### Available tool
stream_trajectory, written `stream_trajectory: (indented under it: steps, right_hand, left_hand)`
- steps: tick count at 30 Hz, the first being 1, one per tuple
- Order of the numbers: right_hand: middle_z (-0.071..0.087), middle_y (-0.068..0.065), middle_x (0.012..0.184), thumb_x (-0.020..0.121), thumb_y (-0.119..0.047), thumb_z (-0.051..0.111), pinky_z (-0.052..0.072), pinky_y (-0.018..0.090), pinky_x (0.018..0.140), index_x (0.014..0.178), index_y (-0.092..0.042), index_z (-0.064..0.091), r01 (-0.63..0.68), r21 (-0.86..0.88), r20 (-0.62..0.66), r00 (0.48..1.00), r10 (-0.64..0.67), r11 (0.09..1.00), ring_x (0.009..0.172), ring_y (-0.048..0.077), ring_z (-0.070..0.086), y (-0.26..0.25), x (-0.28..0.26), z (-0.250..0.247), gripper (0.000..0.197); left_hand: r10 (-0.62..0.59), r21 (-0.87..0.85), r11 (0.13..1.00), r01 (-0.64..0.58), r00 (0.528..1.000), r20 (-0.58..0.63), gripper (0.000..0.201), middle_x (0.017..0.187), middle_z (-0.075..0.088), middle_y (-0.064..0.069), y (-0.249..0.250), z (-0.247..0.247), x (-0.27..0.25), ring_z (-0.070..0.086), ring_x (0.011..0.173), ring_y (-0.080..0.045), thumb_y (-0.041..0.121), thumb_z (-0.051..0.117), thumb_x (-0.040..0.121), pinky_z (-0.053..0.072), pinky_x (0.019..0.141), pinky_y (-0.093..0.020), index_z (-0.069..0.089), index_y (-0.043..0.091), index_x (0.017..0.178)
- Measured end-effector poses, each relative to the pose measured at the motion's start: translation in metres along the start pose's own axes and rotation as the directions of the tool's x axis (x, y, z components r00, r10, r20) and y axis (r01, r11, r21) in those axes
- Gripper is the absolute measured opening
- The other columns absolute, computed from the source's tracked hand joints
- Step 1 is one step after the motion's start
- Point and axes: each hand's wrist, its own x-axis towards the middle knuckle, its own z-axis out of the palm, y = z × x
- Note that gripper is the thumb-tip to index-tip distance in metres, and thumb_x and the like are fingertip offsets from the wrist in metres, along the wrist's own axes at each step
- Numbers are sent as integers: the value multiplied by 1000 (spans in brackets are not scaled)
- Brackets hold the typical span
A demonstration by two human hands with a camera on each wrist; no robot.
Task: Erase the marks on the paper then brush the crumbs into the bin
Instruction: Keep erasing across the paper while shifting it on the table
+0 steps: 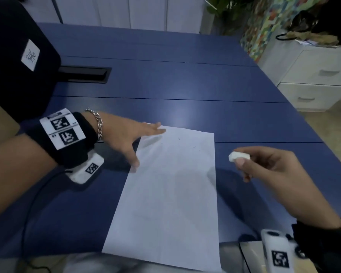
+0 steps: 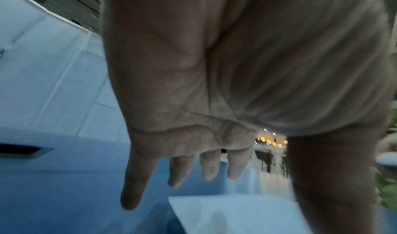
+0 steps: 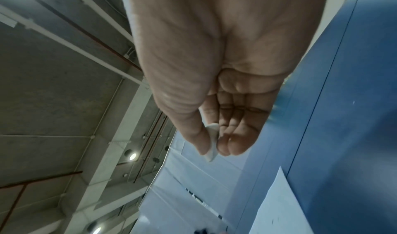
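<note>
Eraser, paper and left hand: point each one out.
eraser (image 1: 237, 155), head view, on its white end that shows beyond the right thumb.
paper (image 1: 171, 196), head view, on the bare middle of the sheet.
left hand (image 1: 126, 134), head view, on the back of the hand.

The blue counter (image 1: 185, 79) beyond the paper (image 1: 171, 194) is left bare across its middle and far right, so open passage is offered there. The far left corner is taken up by a black bag (image 1: 16, 56), and a black recessed slot (image 1: 85, 74) is set into the surface just beside it. The paper's far left corner is covered by the left hand (image 1: 130, 138), fingers spread flat. To the right of the sheet, the right hand (image 1: 268, 166) is held above the counter with a white eraser (image 1: 238, 156) pinched; bare counter is seen between it and the paper's edge.
</note>
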Motion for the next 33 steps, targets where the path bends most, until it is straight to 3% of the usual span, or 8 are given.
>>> stream_trajectory:
  steps: [4, 8, 11, 15, 20, 25, 28, 33]
  right_hand:
    - [77, -2, 84, 90, -43, 77, 59, 32, 74, 107, -38, 80, 38, -205, 211, 978, 6, 978, 72, 17, 71, 1, -10, 38, 18]
    - [70, -22, 97, 96, -45, 71, 49, 12, 74, 112, -43, 76, 219, -545, 403, 915, 23, 809, 90, -4, 65, 8, -17, 64, 17]
    - [62, -22, 103, 95, -50, 71, 47, 11, 76, 114, -43, 76, 270, -628, 447, 893, 54, 730, 98, -5, 60, 10, -16, 62, 22]
    - [63, -24, 99, 95, -46, 71, 46, 11, 70, 108, -38, 78, 298, -702, 472, 875, 109, 647, 91, -7, 62, 5, -4, 42, 17]
    - [65, -17, 97, 96, -40, 71, 55, 20, 74, 101, -36, 75, 418, -648, 549, 836, 10, 636, 87, -1, 66, -23, 26, 62, 7]
    - [73, -13, 94, 95, -32, 71, 55, 26, 78, 101, -29, 76, 548, -573, 612, 781, -127, 610, 76, 1, 62, -34, 75, 112, 9]
    - [76, -9, 97, 95, -28, 69, 54, 32, 82, 108, -24, 78, 605, -573, 615, 763, -197, 553, 77, 6, 59, -30, 102, 139, 16]
    - [69, -2, 82, 90, -28, 63, 54, 42, 76, 87, -17, 73, 605, -616, 604, 774, -191, 504, 77, 22, 62, -27, 124, 163, 15]
  left_hand:
    - [-39, 29, 999, 38, 998, 48, 144, 168, -24, 25, 0, 26, -1, -19, 156, -4, 57, 93, 68, 1, 131, -45, -15, 44, 163]
    - [-44, 17, 999, 44, 999, -28, 148, 170, -21, 24, -1, 41, -2, -20, 156, -4, 73, 86, 65, 1, 131, -50, -18, 37, 163]
    - [-37, 64, 997, 43, 995, -97, 143, 173, -14, 17, 5, 53, -7, -12, 159, -7, 81, 78, 68, 0, 131, -44, -14, 31, 165]
    - [-39, 33, 998, 47, 975, -219, 130, 166, 12, 8, 6, 65, -11, 17, 150, -20, 87, 70, 70, 25, 126, -42, 3, 35, 167]
    - [-120, -46, 992, 113, 975, -186, 117, 173, -8, 8, 2, 69, -10, -5, 160, -22, 92, 65, 68, 15, 129, -48, 3, 57, 161]
    - [-216, 17, 975, 221, 967, -137, 148, 170, -29, 14, 3, 74, -7, -20, 159, -31, 102, 58, 56, 1, 129, -59, -21, 36, 163]
    - [-248, 11, 968, 251, 961, -121, 155, 167, -34, 17, 3, 76, -9, -24, 158, -32, 105, 58, 51, -2, 127, -64, -26, 35, 161]
    - [-282, -5, 959, 283, 954, -98, 156, 165, -35, 23, 7, 74, -12, -25, 158, -30, 104, 61, 49, -3, 124, -69, -29, 40, 159]
